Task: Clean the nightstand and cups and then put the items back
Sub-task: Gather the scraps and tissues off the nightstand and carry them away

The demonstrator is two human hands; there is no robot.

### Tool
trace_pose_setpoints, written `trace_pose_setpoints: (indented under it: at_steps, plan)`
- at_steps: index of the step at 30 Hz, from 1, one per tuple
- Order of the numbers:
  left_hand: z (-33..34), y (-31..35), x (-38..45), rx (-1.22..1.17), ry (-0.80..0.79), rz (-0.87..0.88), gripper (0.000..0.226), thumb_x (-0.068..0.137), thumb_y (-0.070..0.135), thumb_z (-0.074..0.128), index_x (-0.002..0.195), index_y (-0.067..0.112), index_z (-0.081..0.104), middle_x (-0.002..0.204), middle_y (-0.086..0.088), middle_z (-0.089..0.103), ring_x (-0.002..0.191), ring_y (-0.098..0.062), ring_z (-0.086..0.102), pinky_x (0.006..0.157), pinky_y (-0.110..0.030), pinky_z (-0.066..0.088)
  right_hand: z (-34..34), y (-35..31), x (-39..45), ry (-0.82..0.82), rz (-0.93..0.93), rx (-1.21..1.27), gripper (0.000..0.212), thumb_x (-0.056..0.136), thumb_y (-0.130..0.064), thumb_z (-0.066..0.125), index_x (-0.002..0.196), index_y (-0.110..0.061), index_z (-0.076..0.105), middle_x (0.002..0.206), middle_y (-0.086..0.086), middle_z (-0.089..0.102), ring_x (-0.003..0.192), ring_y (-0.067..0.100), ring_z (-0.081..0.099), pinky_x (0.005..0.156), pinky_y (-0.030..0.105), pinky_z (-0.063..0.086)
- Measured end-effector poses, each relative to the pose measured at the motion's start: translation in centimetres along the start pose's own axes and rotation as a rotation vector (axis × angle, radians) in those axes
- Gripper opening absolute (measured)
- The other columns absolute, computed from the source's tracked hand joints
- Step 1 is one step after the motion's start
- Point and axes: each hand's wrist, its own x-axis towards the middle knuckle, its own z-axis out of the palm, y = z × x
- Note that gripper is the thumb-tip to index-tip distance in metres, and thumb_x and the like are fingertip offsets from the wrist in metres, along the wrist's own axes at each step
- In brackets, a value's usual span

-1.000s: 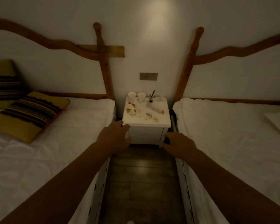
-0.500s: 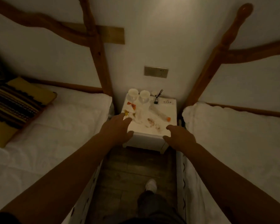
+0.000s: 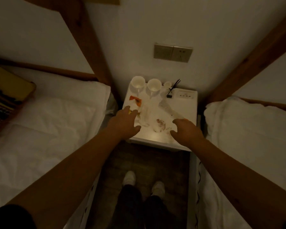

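Observation:
A white nightstand (image 3: 185,106) stands between two beds against the wall. Two white cups (image 3: 137,83) (image 3: 153,87) stand at its back left. Crumpled tissues (image 3: 147,111) and orange scraps (image 3: 135,100) litter its top, with a stained tissue (image 3: 160,124) near the front and a clear plastic bottle (image 3: 170,107) lying on its side. A reed diffuser (image 3: 171,92) stands at the back. My left hand (image 3: 124,123) hovers over the front left litter, fingers apart. My right hand (image 3: 186,129) hovers at the front right, open and empty.
White beds (image 3: 48,121) (image 3: 248,133) flank the narrow aisle. A striped pillow (image 3: 5,98) lies far left. Wooden headboard posts (image 3: 92,47) rise on both sides. A wall switch plate (image 3: 172,52) sits above the nightstand. My white shoes (image 3: 129,177) stand on the dark floor.
I have stepped closer and the view tilted down. Both hands moved forward from the nightstand's front edge to over its top.

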Motion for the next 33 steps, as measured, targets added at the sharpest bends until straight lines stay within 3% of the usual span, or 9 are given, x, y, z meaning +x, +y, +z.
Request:
trace_pose_setpoints:
  at_steps: [6, 10, 13, 15, 18, 22, 25, 28, 33]
  plan:
    - [8.1, -2.4, 9.1, -0.014, 0.02, -0.036, 0.086, 0.076, 0.074, 0.048, 0.146, 0.035, 0.017, 0.154, -0.008, 0.019, 0.138, -0.037, 0.023, 0.106, -0.06, 0.032, 7.4, 2.0, 7.9, -0.008, -0.002, 0.021, 0.054, 0.087, -0.041, 0.057, 0.135, -0.02, 0.044, 0.135, 0.01, 0.05, 0.12, 0.03, 0.046, 0.093, 0.044, 0.04]
    - [13.0, -2.9, 13.4, -0.046, 0.069, -0.128, 0.106, 0.067, 0.083, 0.049, 0.147, 0.042, -0.006, 0.158, -0.003, -0.014, 0.142, -0.043, -0.007, 0.104, -0.072, 0.016, 10.4, 3.3, 12.2, 0.11, 0.018, -0.101, 0.07, 0.086, -0.045, 0.058, 0.146, -0.027, 0.027, 0.155, 0.011, 0.023, 0.138, 0.034, 0.024, 0.107, 0.049, 0.025]
    - [15.6, -3.1, 16.0, -0.018, 0.086, -0.135, 0.111, 0.064, 0.085, 0.051, 0.145, 0.041, -0.011, 0.157, -0.005, -0.022, 0.141, -0.044, -0.016, 0.102, -0.074, 0.014, 11.7, 4.7, 14.9, 0.129, 0.066, -0.165, 0.076, 0.086, -0.044, 0.057, 0.149, -0.029, 0.016, 0.159, 0.009, 0.009, 0.143, 0.034, 0.008, 0.113, 0.051, 0.014]
    - [16.6, -3.3, 17.4, -0.037, 0.063, -0.158, 0.111, 0.064, 0.084, 0.053, 0.144, 0.042, -0.013, 0.156, -0.005, -0.024, 0.141, -0.043, -0.019, 0.102, -0.074, 0.013, 12.2, 5.6, 16.3, 0.111, 0.102, -0.181, 0.078, 0.087, -0.042, 0.056, 0.15, -0.03, 0.012, 0.159, 0.008, 0.007, 0.143, 0.035, 0.008, 0.114, 0.051, 0.015]
    - [17.8, -3.7, 18.9, -0.072, 0.012, -0.193, 0.11, 0.063, 0.083, 0.055, 0.144, 0.045, -0.01, 0.156, -0.004, -0.023, 0.141, -0.044, -0.016, 0.103, -0.074, 0.014, 12.5, 6.6, 17.4, 0.054, 0.131, -0.17, 0.079, 0.089, -0.039, 0.057, 0.15, -0.031, 0.008, 0.158, 0.01, 0.012, 0.137, 0.038, 0.024, 0.108, 0.052, 0.029]
    - [19.0, -4.7, 19.7, -0.061, -0.048, -0.196, 0.109, 0.065, 0.082, 0.055, 0.144, 0.047, -0.011, 0.158, -0.003, -0.019, 0.141, -0.045, -0.006, 0.105, -0.069, 0.017, 13.4, 7.2, 18.2, 0.047, 0.131, -0.117, 0.081, 0.09, -0.026, 0.055, 0.15, -0.033, 0.001, 0.141, 0.01, 0.038, 0.115, 0.032, 0.046, 0.086, 0.047, 0.043]
    - [19.4, -5.0, 19.7, 0.039, 0.04, -0.141, 0.092, 0.072, 0.079, 0.049, 0.145, 0.044, 0.004, 0.159, -0.006, 0.0, 0.137, -0.047, 0.011, 0.103, -0.064, 0.027, 14.2, 7.5, 18.6, 0.062, 0.123, -0.097, 0.083, 0.089, -0.015, 0.053, 0.15, -0.033, 0.001, 0.126, 0.009, 0.049, 0.107, 0.031, 0.048, 0.074, 0.042, 0.041]
    - [19.5, -4.6, 19.4, 0.061, 0.158, -0.055, 0.08, 0.08, 0.065, 0.053, 0.146, 0.04, 0.015, 0.151, -0.01, 0.021, 0.122, -0.043, 0.032, 0.09, -0.056, 0.039, 14.6, 7.8, 19.0, 0.129, 0.109, -0.099, 0.079, 0.089, -0.01, 0.05, 0.15, -0.032, 0.006, 0.12, 0.01, 0.052, 0.102, 0.031, 0.047, 0.068, 0.039, 0.038]
    - [19.2, -3.2, 19.2, -0.045, 0.118, 0.066, 0.082, 0.085, 0.037, 0.062, 0.15, 0.037, 0.013, 0.146, -0.009, 0.025, 0.105, -0.037, 0.039, 0.068, -0.04, 0.042, 14.7, 8.0, 19.5, 0.141, 0.104, -0.102, 0.079, 0.087, -0.009, 0.051, 0.149, -0.032, 0.007, 0.117, 0.01, 0.052, 0.1, 0.03, 0.048, 0.066, 0.039, 0.037]
